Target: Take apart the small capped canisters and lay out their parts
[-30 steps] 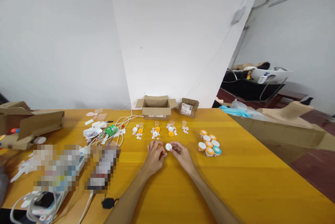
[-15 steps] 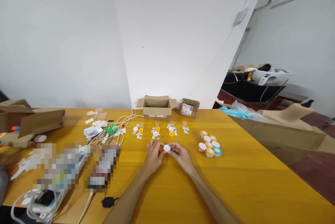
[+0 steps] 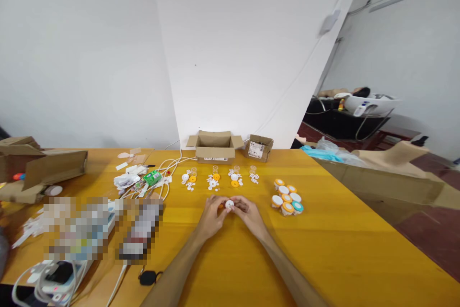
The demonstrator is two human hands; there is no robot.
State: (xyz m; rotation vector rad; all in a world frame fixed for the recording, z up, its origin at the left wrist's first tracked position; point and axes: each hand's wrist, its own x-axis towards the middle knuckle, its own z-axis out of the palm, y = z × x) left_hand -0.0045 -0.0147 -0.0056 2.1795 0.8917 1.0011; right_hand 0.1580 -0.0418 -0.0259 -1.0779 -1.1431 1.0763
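My left hand [image 3: 211,215] is closed around a small orange round piece [image 3: 220,206], mostly hidden by the fingers. Pinched in my right hand [image 3: 247,213] is a white round plastic disc [image 3: 229,203]; the left fingertips touch its edge too. Both hands meet just above the table. Behind them stand several groups of small parts: white discs [image 3: 212,183], yellow rings [image 3: 235,184], white cut-out pieces [image 3: 254,176] and small clear cups [image 3: 253,169]. Several capped jars [image 3: 286,208], with orange, white and teal lids, cluster to the right of my right hand.
An open cardboard box [image 3: 215,154] and a smaller one [image 3: 258,149] stand against the wall. To the left lie white cables [image 3: 176,168], a green packet [image 3: 152,177], a phone-like device [image 3: 142,230] and a power strip [image 3: 77,268]. Another carton [image 3: 53,168] stands far left.
The hands have drawn closer together. The white disc has turned in my right fingers and now touches the left fingertips, while the orange piece shows less.
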